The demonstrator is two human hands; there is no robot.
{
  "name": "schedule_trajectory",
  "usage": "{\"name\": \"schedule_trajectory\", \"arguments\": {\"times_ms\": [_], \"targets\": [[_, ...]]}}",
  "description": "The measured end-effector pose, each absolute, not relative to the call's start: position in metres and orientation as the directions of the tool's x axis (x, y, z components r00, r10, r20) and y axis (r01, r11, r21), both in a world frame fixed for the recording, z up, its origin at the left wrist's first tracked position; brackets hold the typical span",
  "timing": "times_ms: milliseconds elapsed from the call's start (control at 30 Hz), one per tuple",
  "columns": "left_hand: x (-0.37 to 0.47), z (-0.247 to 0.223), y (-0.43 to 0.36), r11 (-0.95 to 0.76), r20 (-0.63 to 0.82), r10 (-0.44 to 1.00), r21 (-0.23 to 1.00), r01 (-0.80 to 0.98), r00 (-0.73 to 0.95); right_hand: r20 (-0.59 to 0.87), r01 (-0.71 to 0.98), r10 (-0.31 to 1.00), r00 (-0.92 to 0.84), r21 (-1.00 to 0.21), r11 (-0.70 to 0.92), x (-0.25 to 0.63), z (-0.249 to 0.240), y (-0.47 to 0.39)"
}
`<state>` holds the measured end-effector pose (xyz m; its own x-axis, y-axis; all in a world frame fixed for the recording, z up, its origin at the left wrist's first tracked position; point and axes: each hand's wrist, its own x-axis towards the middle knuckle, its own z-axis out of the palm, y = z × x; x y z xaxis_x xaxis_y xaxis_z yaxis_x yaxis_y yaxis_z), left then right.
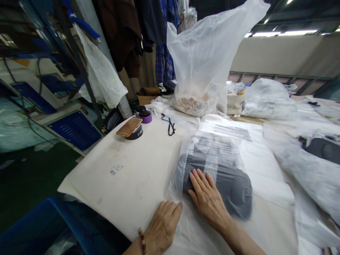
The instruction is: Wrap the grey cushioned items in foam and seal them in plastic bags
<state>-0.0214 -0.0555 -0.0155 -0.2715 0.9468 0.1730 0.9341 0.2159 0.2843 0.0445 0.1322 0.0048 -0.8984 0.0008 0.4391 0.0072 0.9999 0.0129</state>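
A dark grey, padded-looking item (pixel 236 191) lies flat on the table inside a clear plastic bag (pixel 176 180) with printed text. What exactly the grey item is, I cannot make out. My right hand (pixel 208 196) rests on top of the bag, fingers stretched out and palm down over the grey item. At the bag's near left edge, my left hand (pixel 164 225) is closed, thumb and fingers pinched on the plastic. A beaded bracelet (pixel 142 241) circles the left wrist.
Left on the table (pixel 87 180), an orange-backed phone (pixel 130 126) sits on a tape roll (pixel 135 134) beside a purple tape roll (pixel 147 117). A black cord (pixel 170 125) lies nearby. Behind stands a tall plastic sack (pixel 202 60). Bagged items (pixel 325 150) lie right; a blue bin (pixel 53 219) is below left.
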Motion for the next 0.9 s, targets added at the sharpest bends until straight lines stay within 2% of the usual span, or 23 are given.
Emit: {"name": "schedule_trajectory", "arguments": {"times_ms": [133,200,267,333,400,467,533,600,633,700,800,833,900], "targets": [[-0.015,-0.011,-0.064,0.177,0.211,0.939,0.382,0.907,-0.272,0.377,-0.281,-0.236,-0.896,-0.069,0.957,0.072,-0.002,0.102],[-0.019,-0.003,-0.072,0.130,0.197,0.951,0.440,0.888,-0.237,0.327,-0.296,-0.235,-0.915,-0.151,0.943,0.078,-0.009,0.090],[-0.030,0.008,-0.081,0.044,0.206,0.967,0.450,0.892,-0.151,0.294,-0.227,-0.160,-0.942,-0.212,0.951,0.082,-0.016,0.083],[-0.049,0.017,-0.085,-0.046,0.309,0.949,0.326,0.944,-0.060,0.250,-0.191,-0.126,-0.960,-0.256,0.948,0.082,-0.020,0.082],[-0.070,0.022,-0.082,-0.115,0.386,0.920,0.119,0.986,0.061,0.189,-0.156,-0.099,-0.977,-0.315,0.936,0.080,-0.016,0.080],[-0.086,0.023,-0.072,-0.207,0.362,0.911,-0.014,0.978,0.198,0.110,-0.115,-0.078,-0.991,-0.387,0.915,0.077,-0.006,0.079],[-0.095,0.020,-0.060,-0.304,0.327,0.896,-0.039,0.952,0.300,0.022,-0.073,-0.071,-0.997,-0.454,0.888,0.079,0.008,0.080],[-0.098,0.015,-0.051,-0.339,0.309,0.893,-0.015,0.941,0.327,-0.030,-0.064,-0.091,-0.995,-0.500,0.864,0.090,0.022,0.089],[-0.100,0.013,-0.048,-0.342,0.295,0.898,0.005,0.940,0.326,-0.027,-0.079,-0.106,-0.994,-0.498,0.864,0.101,0.027,0.098],[-0.103,0.011,-0.047,-0.347,0.268,0.908,0.048,0.937,0.323,0.046,-0.117,-0.107,-0.993,-0.412,0.904,0.133,0.034,0.123],[-0.107,0.011,-0.049,-0.345,0.249,0.917,0.103,0.933,0.311,0.228,-0.056,-0.026,-0.973,-0.126,0.990,0.191,0.039,0.170],[-0.107,0.012,-0.050,-0.343,0.237,0.921,0.111,0.933,0.310,0.210,-0.064,-0.050,-0.976,-0.059,0.996,0.207,0.039,0.184],[-0.108,0.014,-0.051,-0.330,0.209,0.930,0.113,0.937,0.303,0.135,-0.134,-0.130,-0.982,-0.016,0.991,0.227,0.039,0.205]]}}
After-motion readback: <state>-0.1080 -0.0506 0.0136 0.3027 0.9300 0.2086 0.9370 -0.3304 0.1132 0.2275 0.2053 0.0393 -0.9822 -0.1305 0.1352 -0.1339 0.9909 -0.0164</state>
